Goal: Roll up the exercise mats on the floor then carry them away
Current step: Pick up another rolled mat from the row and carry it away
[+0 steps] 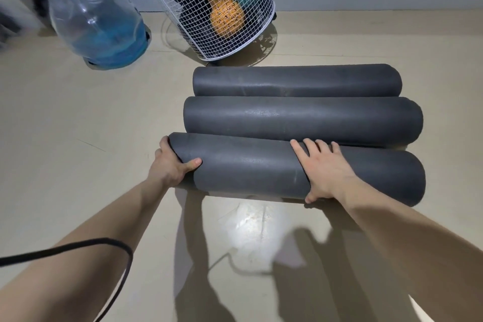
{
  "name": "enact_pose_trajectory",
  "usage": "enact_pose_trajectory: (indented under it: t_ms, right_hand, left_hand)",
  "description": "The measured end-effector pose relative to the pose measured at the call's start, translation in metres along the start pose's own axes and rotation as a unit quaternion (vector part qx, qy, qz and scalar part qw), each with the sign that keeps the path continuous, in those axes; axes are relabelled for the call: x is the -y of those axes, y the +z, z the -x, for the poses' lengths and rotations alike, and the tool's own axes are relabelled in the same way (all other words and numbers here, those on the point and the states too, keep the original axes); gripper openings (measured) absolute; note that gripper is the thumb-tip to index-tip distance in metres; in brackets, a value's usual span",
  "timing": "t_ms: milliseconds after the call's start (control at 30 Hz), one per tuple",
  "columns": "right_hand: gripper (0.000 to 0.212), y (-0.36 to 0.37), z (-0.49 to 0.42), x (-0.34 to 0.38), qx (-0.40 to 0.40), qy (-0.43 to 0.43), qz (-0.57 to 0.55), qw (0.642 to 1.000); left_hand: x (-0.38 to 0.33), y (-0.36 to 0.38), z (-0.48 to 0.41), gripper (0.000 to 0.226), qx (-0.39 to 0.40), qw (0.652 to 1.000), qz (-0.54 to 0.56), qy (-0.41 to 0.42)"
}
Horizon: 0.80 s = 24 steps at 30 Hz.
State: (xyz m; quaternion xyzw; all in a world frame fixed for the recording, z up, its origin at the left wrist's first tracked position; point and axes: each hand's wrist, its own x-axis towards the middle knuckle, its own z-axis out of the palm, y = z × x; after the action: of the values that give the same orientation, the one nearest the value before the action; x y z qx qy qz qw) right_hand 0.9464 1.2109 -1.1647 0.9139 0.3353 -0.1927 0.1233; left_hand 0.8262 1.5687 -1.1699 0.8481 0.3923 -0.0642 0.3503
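- Head view: far mat, middle mat and nearest mat, all rolled, lie parallel on the glossy beige floor in front of the wire basket.
- Left hand grips the nearest mat's left end.
- Right hand, fingers spread, wraps over the same roll.
- Clear water jug stands left of the basket.

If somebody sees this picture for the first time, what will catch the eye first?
Three dark grey rolled mats lie side by side on the floor at the centre, and the left hand and right hand hold the nearest mat. Behind them stands a white wire basket with orange balls.
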Motion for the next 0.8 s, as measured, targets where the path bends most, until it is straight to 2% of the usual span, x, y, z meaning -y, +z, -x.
enact_pose_trajectory:
  t_ms: [100,233,267,333,400,467,567,667,767,800]
  right_hand:
    - [0.155,-0.006,-0.016,-0.008,0.004,-0.014,0.000,1.000]
    - [0.149,-0.027,-0.032,-0.015,0.063,-0.029,-0.050,0.996]
    - [0.148,-0.031,-0.035,-0.012,0.082,-0.036,-0.065,0.994]
    - [0.145,-0.030,-0.035,0.003,0.115,-0.043,-0.097,0.988]
    - [0.139,-0.018,-0.029,0.026,0.155,-0.042,-0.175,0.971]
    - [0.125,0.000,-0.023,0.050,0.194,-0.035,-0.283,0.939]
    - [0.108,0.028,-0.020,0.088,0.218,-0.035,-0.397,0.891]
    - [0.119,0.040,-0.010,0.129,0.212,-0.021,-0.477,0.853]
    - [0.141,0.035,0.010,0.156,0.150,0.008,-0.519,0.841]
    - [0.137,0.034,0.014,0.161,0.129,0.003,-0.527,0.840]
  left_hand:
    - [0.010,0.003,0.000,0.125,-0.014,0.999,0.045,0.003]
    - [0.020,0.019,0.016,0.151,-0.016,0.981,0.152,-0.120]
    - [0.021,0.020,0.020,0.152,-0.018,0.977,0.163,-0.133]
    - [0.025,0.019,0.023,0.139,-0.049,0.974,0.166,-0.145]
    - [0.030,0.012,0.027,0.124,-0.064,0.968,0.160,-0.185]
    - [0.039,0.007,0.041,0.109,-0.001,0.961,0.147,-0.233]
    - [0.057,0.011,0.076,0.081,0.152,0.940,0.150,-0.268]
    - [0.067,0.019,0.101,0.075,0.256,0.901,0.205,-0.284]
    - [0.076,0.028,0.107,0.075,0.234,0.884,0.267,-0.303]
    - [0.078,0.031,0.110,0.082,0.215,0.885,0.277,-0.306]
